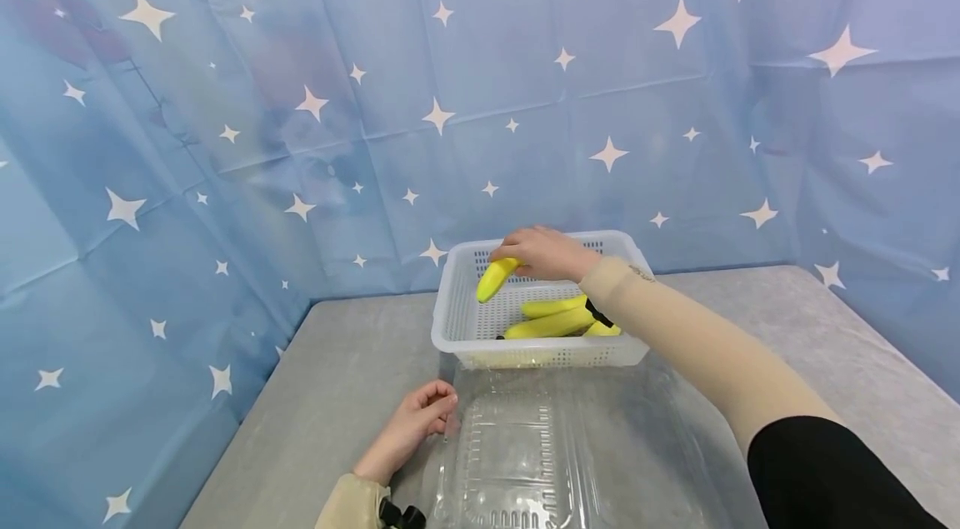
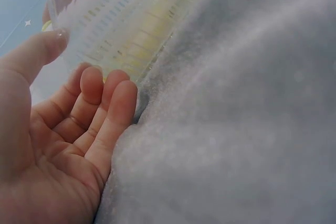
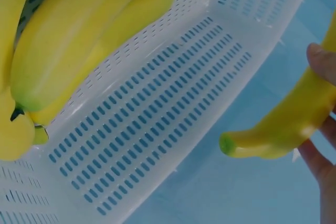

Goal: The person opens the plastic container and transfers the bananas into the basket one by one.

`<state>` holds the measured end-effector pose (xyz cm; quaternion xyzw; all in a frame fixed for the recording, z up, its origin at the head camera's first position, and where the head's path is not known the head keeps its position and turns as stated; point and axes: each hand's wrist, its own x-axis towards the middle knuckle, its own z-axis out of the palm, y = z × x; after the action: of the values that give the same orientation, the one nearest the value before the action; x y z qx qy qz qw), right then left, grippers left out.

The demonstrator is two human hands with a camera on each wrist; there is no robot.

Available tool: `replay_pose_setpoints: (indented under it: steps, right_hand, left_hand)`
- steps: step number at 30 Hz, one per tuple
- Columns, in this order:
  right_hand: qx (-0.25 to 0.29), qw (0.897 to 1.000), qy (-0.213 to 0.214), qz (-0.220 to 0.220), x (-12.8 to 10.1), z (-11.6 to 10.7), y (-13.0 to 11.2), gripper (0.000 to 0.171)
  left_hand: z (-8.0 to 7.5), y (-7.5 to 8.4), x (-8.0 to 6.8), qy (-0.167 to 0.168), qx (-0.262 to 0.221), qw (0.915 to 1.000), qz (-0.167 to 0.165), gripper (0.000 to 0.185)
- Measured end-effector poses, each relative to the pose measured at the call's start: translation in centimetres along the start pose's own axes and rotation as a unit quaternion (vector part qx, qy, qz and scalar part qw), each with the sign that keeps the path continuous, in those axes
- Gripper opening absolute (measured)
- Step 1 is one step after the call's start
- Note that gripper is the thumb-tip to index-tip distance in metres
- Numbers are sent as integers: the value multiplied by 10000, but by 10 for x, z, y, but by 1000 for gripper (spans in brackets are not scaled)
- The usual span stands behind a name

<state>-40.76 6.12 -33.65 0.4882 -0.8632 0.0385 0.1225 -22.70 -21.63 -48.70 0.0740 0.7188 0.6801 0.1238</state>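
Note:
My right hand [image 1: 546, 252] grips a yellow banana [image 1: 496, 280] over the white slotted basket [image 1: 446, 308]. In the right wrist view, the thumb and fingers wrap this banana [image 3: 278, 132], whose green-tipped end points away from the hand. Several more bananas [image 1: 551, 322] lie in the basket, partly behind the right sleeve. My left hand [image 1: 420, 421] is at the left edge of a clear plastic clamshell box [image 1: 510, 454] in front of the basket. Seen from the left wrist, that hand [image 2: 79, 124] has loosely bent fingers and a thumb held apart, with nothing between them.
A grey table [image 1: 352, 346] carries the basket and the box. Close behind the basket hangs a blue curtain [image 1: 480, 96] with white stars, which also runs along the left side. The right arm [image 1: 697, 337] reaches across above the box's right part.

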Motion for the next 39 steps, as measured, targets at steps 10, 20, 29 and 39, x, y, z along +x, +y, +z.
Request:
replay_pose_setpoints:
  steps: [10, 20, 29, 39]
  right_hand:
    - [-17, 9995, -97, -304, 10, 16, 2, 46]
    - [-131, 9986, -156, -478, 12, 29, 4, 44]
    - [2, 9981, -40, -619, 18, 37, 4, 47]
    - [-35, 9978, -179, -636, 22, 49, 2, 47]
  left_hand:
    - [1, 1, -1, 60, 4, 10000, -25, 29]
    - [2, 5, -1, 57, 55, 10000, -37, 32]
    - [-1, 3, -1, 69, -26, 10000, 35, 27]
    - [-1, -2, 1, 34, -6, 10000, 27, 25]
